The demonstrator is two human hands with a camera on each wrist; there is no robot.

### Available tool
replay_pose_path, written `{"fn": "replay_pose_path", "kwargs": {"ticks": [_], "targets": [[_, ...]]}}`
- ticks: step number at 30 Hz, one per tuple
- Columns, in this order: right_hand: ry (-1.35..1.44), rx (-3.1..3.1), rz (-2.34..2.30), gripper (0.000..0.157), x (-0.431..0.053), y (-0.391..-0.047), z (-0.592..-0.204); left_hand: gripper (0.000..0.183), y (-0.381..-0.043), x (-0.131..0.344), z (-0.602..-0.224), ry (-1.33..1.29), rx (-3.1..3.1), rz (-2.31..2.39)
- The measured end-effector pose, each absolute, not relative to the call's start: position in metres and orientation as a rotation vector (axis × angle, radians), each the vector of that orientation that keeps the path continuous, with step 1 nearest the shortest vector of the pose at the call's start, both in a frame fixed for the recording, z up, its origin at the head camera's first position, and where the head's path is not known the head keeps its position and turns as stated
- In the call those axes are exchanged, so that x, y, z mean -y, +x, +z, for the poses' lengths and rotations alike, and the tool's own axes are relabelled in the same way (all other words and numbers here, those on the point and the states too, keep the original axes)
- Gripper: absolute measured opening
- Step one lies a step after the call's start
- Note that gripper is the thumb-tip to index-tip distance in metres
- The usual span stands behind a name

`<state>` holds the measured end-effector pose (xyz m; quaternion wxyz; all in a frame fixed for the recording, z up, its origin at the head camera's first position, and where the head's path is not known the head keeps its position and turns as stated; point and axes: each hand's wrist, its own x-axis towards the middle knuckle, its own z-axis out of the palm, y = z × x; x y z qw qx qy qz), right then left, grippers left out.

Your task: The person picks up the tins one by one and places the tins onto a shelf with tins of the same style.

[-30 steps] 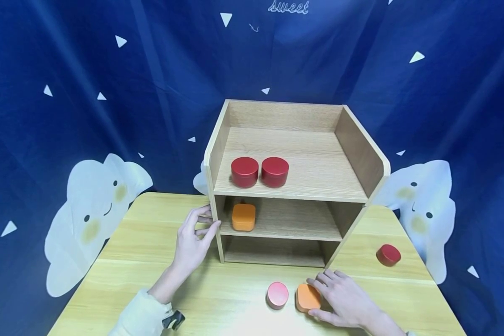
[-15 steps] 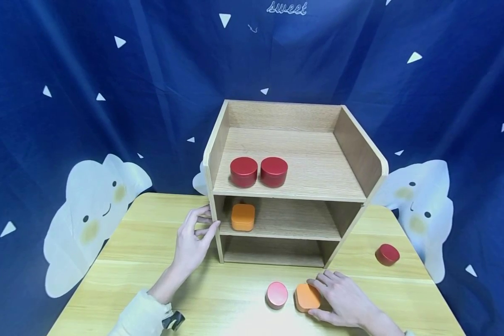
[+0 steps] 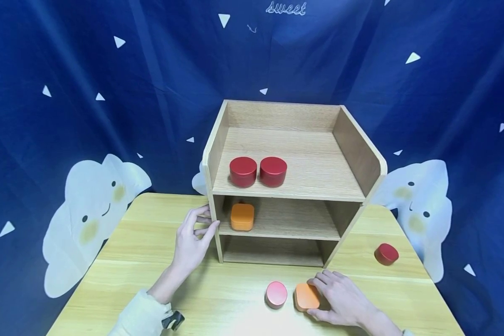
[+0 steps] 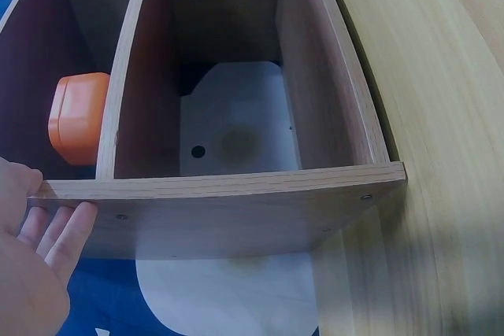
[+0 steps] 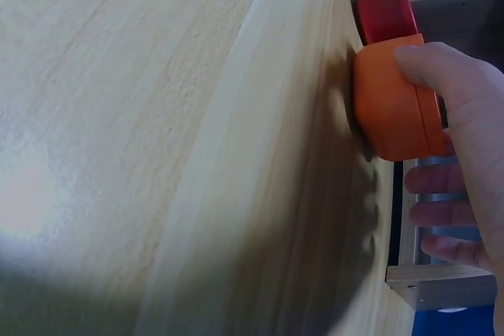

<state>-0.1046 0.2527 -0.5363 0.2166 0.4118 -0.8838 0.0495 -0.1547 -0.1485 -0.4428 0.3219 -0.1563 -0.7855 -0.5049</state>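
My left hand (image 3: 191, 242) pinches the front edge of the left side panel of a wooden shelf (image 3: 294, 198), thumb in front and fingers on the outer face. On the table before the shelf, my right hand (image 3: 340, 298) holds an orange square tin (image 3: 306, 297) between thumb and forefinger; the right wrist view shows the thumb on the tin (image 5: 390, 104). Just left of it stands a round red tin (image 3: 276, 294), its lid pinkish under the light. A second orange square tin (image 3: 242, 217) sits at the left of the middle shelf.
Two round red tins (image 3: 243, 171) stand side by side at the front left of the top shelf. Another red tin (image 3: 386, 254) is on the table (image 3: 122, 261) at the right. A blue curtain (image 3: 172, 70) with clouds hangs behind.
The view shifts very slightly. Both hands and all the tins keep their places.
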Motion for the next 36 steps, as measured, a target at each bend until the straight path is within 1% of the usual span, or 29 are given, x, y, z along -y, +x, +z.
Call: {"fn": "replay_pose_path", "kwargs": {"ticks": [10, 19, 31, 36], "targets": [[1.133, 2.413, 0.158, 0.058, -0.250, -0.105, -0.532, 0.040, -0.156, 0.148, -0.442, -0.404, 2.058, -1.319], [1.149, 2.358, 0.137, 0.063, -0.249, -0.104, -0.525, 0.040, -0.154, 0.148, -0.443, -0.405, 2.057, -1.321], [1.120, 2.340, 0.132, 0.065, -0.242, -0.101, -0.503, 0.039, -0.154, 0.148, -0.443, -0.406, 2.056, -1.325], [1.129, 2.327, 0.154, 0.063, -0.237, -0.104, -0.493, 0.039, -0.153, 0.148, -0.442, -0.394, 2.068, -1.322]]}}
